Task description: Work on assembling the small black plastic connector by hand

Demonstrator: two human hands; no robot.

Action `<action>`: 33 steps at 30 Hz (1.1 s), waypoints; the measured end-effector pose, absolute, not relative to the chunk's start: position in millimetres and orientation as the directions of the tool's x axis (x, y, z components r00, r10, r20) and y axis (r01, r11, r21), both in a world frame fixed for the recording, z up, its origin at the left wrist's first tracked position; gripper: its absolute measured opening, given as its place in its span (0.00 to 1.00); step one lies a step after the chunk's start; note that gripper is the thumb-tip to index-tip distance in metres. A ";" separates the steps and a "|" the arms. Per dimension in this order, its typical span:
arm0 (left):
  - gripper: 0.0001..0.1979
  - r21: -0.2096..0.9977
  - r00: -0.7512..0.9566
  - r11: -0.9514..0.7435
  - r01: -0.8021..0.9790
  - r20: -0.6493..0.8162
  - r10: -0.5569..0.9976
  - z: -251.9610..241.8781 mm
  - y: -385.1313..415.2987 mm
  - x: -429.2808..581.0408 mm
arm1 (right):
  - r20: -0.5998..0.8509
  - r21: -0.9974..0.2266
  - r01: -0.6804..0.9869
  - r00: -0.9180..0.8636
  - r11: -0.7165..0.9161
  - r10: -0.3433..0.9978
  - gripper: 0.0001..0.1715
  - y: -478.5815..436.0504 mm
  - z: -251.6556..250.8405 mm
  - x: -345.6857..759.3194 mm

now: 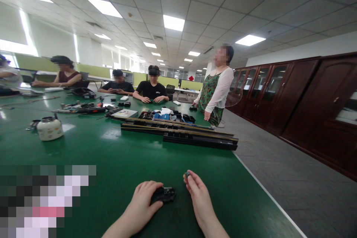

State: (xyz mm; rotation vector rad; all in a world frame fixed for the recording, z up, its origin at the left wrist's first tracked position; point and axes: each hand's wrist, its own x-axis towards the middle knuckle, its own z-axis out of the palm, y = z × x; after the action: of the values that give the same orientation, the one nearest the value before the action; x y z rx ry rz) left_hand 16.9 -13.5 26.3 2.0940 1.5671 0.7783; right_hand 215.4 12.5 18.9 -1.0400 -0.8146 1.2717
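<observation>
My left hand (143,200) rests on the green table (117,156) near its front edge, fingers curled round a small black device (164,194) that lies on the surface. Just to the right, my right hand (198,193) is raised slightly, with its fingertips pinched on a tiny dark grey part (187,174). The two hands are a few centimetres apart, the black device between them.
Long black rails (181,134) lie across the table's middle. A white lidded pot (49,128) stands at the left, with tools and boxes (124,113) beyond. Several people sit at the far end; one person (216,93) stands at the right edge. Dark wooden cabinets (306,96) line the right wall.
</observation>
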 end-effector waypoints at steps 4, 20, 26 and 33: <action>0.20 0.620 0.216 -0.280 0.733 0.178 0.960 26.9 -13.5 17.7 | -0.056 -0.947 -0.320 0.150 -0.005 0.987 0.29 8.3 26.5 213.9; 0.21 0.608 0.221 -0.278 0.744 0.169 0.960 28.6 -13.7 19.0 | 0.193 -0.935 0.275 -0.137 0.224 0.972 0.16 -5.9 33.8 204.6; 0.20 0.606 0.227 -0.290 0.741 0.181 0.957 26.1 -13.8 17.4 | 0.221 -0.819 0.478 -0.246 0.317 0.944 0.13 -11.8 38.2 201.3; 0.19 0.603 0.231 -0.292 0.743 0.179 0.956 25.5 -12.9 17.6 | 0.200 -0.678 0.636 -0.322 0.368 0.925 0.14 -16.7 43.1 197.7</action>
State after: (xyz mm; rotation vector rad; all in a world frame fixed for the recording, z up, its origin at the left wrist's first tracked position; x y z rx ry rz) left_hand 17.6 -12.9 25.5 2.1193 1.5648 0.7443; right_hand 197.7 -16.7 43.1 -1.3446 -2.0645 0.6626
